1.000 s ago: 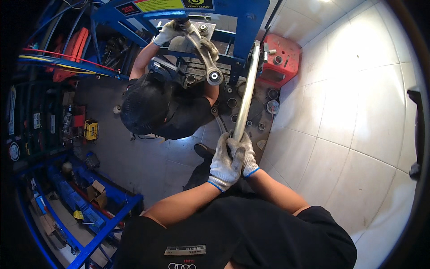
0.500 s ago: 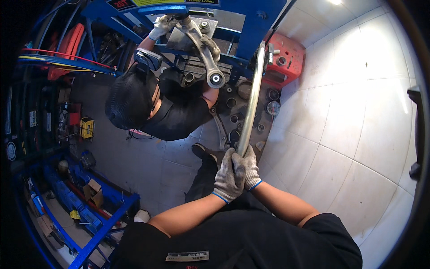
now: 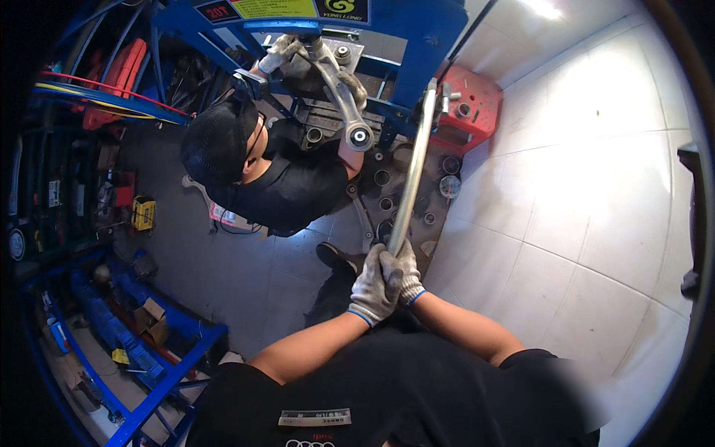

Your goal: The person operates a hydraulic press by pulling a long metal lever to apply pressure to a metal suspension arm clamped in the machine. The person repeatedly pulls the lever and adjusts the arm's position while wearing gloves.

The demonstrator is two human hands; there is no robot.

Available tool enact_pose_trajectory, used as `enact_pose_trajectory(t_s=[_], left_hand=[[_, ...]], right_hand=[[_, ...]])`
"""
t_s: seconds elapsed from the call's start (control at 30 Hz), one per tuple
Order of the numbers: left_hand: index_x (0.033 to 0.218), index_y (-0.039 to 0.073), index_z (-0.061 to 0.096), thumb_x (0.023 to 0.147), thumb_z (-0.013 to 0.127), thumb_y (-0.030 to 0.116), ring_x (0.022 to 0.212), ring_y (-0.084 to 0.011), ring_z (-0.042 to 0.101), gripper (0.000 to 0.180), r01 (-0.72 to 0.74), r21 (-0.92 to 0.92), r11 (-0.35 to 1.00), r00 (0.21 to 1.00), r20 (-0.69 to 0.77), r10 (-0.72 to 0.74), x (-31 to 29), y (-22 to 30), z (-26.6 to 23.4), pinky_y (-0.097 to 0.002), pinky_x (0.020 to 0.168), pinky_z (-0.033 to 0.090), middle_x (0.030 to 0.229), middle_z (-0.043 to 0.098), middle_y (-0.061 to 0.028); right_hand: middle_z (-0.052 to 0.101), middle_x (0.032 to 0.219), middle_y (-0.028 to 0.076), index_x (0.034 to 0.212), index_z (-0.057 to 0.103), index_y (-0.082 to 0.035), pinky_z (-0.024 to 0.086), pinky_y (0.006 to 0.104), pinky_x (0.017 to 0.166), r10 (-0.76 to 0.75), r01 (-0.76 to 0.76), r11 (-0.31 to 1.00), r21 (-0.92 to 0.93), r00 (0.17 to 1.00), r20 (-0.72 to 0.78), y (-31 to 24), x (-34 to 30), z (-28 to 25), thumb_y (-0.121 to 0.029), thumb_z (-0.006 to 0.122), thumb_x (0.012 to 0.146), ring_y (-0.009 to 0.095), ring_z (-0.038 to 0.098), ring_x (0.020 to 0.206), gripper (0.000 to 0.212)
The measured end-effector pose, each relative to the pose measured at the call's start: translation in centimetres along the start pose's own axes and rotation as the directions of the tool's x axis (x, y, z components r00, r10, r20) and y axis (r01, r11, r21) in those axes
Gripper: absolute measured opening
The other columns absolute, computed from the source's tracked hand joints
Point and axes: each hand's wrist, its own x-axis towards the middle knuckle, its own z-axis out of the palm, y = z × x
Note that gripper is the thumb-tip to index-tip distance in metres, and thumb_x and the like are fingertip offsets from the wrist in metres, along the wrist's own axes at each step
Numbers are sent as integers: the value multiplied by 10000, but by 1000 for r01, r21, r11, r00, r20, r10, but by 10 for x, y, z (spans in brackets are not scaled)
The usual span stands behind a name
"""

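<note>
Left hand [image 3: 373,288] and right hand [image 3: 409,277], gloved: closed together round the near end of 1 long metal bar [image 3: 412,179]. Farther out: 1 co-worker [image 3: 272,192], dark cap, beside 1 metal link arm [image 3: 341,95] with round bushed end. Farthest: the bar's other end, near 1 red stand [image 3: 478,113] and 1 blue press frame [image 3: 424,48].

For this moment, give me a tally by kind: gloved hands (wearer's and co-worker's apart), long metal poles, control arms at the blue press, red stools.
Wearer's left hand and right hand, gloved: 2
Co-worker's gloved hands: 2
Long metal pole: 1
Control arm at blue press: 1
Red stool: 1
Total, press excluded: 7
</note>
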Motion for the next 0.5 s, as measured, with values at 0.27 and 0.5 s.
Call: enact_pose_trajectory(t_s=[0.27, 0.5], left_hand=[[1536, 7, 229, 845, 557, 729, 1332, -418, 487, 1051, 86, -114, 990, 913, 407, -33, -12, 52, -27, -442, 1107, 385, 1406, 484, -313], [1556, -28, 156, 834, 568, 735, 1364, -413, 451, 1129, 205, -1, 979, 780, 605, -163, -8, 78, -29, -432, 1123, 368, 1458, 418, -342]], right_hand=[[619, 1001, 92, 1259, 517, -43, 546, 365, 778, 199, -237, 953, 188, 960, 199, -53, -74, -60, -75, 590, 871, 216, 619, 905, 396], [639, 1024, 113, 1303, 513, -39, 544, 380, 822, 208, -243, 955, 173, 957, 200, -51, -84, -81, -117, 599, 880, 245, 638, 928, 439]])
